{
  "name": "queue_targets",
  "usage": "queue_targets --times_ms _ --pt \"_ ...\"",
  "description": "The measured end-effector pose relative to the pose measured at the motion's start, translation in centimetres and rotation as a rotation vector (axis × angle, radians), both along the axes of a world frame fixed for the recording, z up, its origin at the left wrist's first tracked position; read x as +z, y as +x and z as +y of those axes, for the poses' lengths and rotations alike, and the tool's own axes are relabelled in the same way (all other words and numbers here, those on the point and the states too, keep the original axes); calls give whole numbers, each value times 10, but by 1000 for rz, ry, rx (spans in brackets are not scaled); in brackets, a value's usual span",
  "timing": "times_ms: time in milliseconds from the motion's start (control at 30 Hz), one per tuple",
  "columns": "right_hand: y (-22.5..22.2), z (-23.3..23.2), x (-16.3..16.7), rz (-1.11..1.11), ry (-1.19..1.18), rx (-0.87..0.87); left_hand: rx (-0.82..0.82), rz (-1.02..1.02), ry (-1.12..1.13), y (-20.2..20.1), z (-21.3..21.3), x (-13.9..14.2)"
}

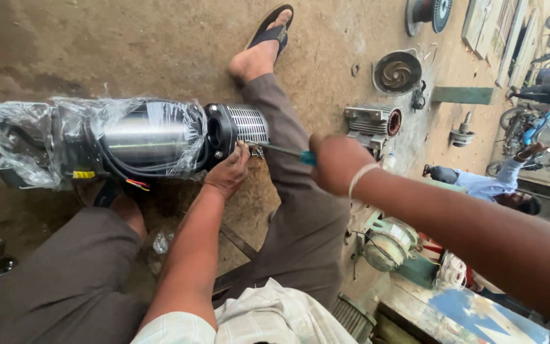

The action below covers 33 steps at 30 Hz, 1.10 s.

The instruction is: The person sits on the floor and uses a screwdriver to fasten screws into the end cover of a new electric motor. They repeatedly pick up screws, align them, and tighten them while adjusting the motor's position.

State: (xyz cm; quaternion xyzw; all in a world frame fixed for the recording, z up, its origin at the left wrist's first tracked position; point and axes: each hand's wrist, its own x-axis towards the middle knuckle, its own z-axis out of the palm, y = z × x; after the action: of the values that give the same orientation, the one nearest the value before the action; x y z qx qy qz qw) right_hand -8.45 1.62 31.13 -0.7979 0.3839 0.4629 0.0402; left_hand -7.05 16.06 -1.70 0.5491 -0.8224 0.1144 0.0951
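Observation:
A cylindrical submersible pump (141, 137) lies on the dirt floor, its shiny steel body wrapped in clear plastic, a black perforated strainer end (240, 124) facing right. My left hand (227, 172) rests against the strainer end, fingers at a small fitting there. My right hand (335, 162) grips a screwdriver (284, 151) with a blue-green handle, its shaft pointing left at the same fitting. A white thread band circles my right wrist. My legs in brown trousers lie on both sides of the pump.
A finned motor housing (373, 121) and a round impeller casing (397, 72) lie on the floor beyond. Another motor (389, 245) sits at the right, near a blue surface (479, 312). Another person (491, 185) crouches further right, bicycles behind.

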Motion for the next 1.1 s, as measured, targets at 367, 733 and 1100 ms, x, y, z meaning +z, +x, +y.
queue_targets --times_ms 367,733,1100 --pt "-18 -15 -23 96 -43 -618 -51 17 39 1 1 4" --pt "-31 -2 -2 54 84 470 2 30 9 0 1 2" --pt "-28 1 3 -18 48 432 4 -11 24 2 -1 5"
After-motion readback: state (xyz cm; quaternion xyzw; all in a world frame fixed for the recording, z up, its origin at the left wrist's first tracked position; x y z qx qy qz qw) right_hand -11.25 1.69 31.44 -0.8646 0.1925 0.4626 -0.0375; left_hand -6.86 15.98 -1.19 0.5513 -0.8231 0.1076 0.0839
